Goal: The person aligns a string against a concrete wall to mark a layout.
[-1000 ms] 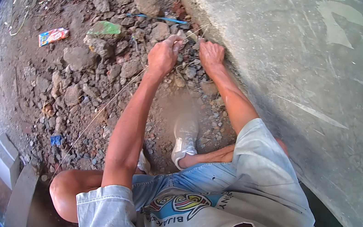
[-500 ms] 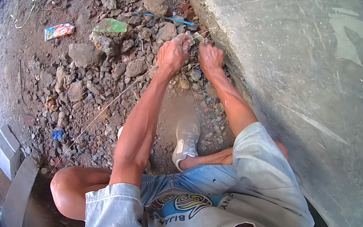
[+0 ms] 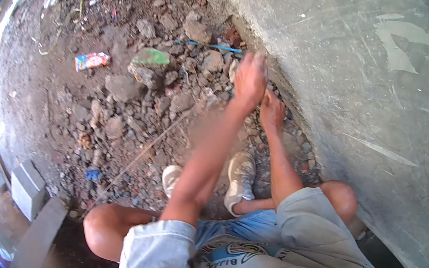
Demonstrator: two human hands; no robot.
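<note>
My left hand (image 3: 251,78) is at the foot of the wall, somewhat blurred, its fingers drawn together and pointing away from me. Just below it, almost touching, my right hand (image 3: 272,111) is curled closed. What either hand holds is hidden. A thin pale string (image 3: 145,150) runs slantwise over the rubble from the lower left up to near my left forearm, where I lose sight of it. Broken stones (image 3: 124,87) and gravel lie left of both hands.
A smooth grey concrete surface (image 3: 350,87) rises along the right. On the rubble lie a green shard (image 3: 150,57), a blue strip (image 3: 213,45) and a colourful wrapper (image 3: 92,60). Grey blocks (image 3: 29,190) stand at the lower left. My shoes (image 3: 242,176) rest on the gravel.
My left hand has moved right and slightly down, crossing in front of the wall edge above my right hand. My right hand has come lower, nearer to me. The view has shifted slightly.
</note>
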